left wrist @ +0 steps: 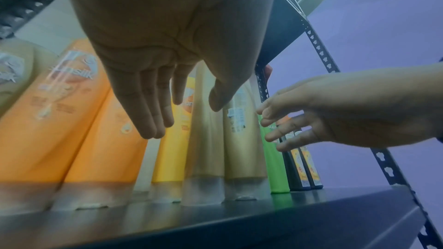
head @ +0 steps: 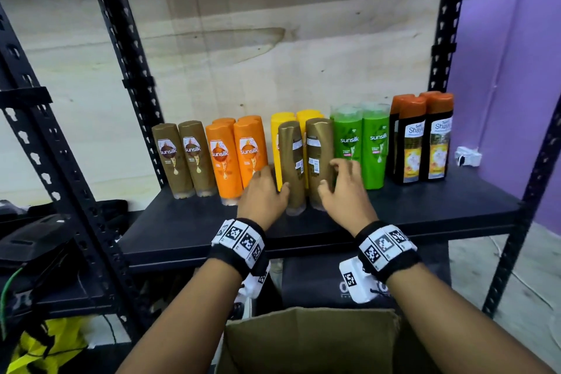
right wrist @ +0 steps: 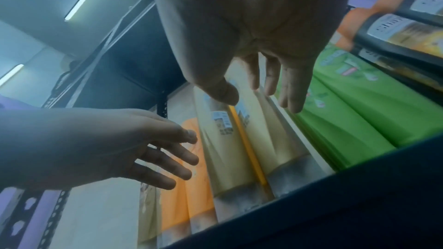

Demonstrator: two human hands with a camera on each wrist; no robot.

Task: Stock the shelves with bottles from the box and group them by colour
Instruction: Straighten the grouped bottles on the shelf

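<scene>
Two brown bottles (head: 293, 161) (head: 318, 146) stand side by side on the black shelf (head: 425, 203), back labels toward me, in front of the yellow bottles (head: 282, 124). My left hand (head: 270, 182) is beside the left one, fingers straight and thumb close to its side. My right hand (head: 334, 176) hovers at the right one with fingers spread. In the left wrist view my left hand (left wrist: 182, 109) holds nothing in front of the brown bottles (left wrist: 206, 149). In the right wrist view my right hand (right wrist: 258, 94) is likewise empty above them (right wrist: 271, 139).
Along the shelf stand two more brown bottles (head: 185, 155), orange bottles (head: 236, 152), green bottles (head: 361, 143) and black bottles with orange caps (head: 422, 136). A cardboard box (head: 303, 340) sits below my arms. Black uprights (head: 121, 70) frame the shelf; a purple wall (head: 516, 70) is to the right.
</scene>
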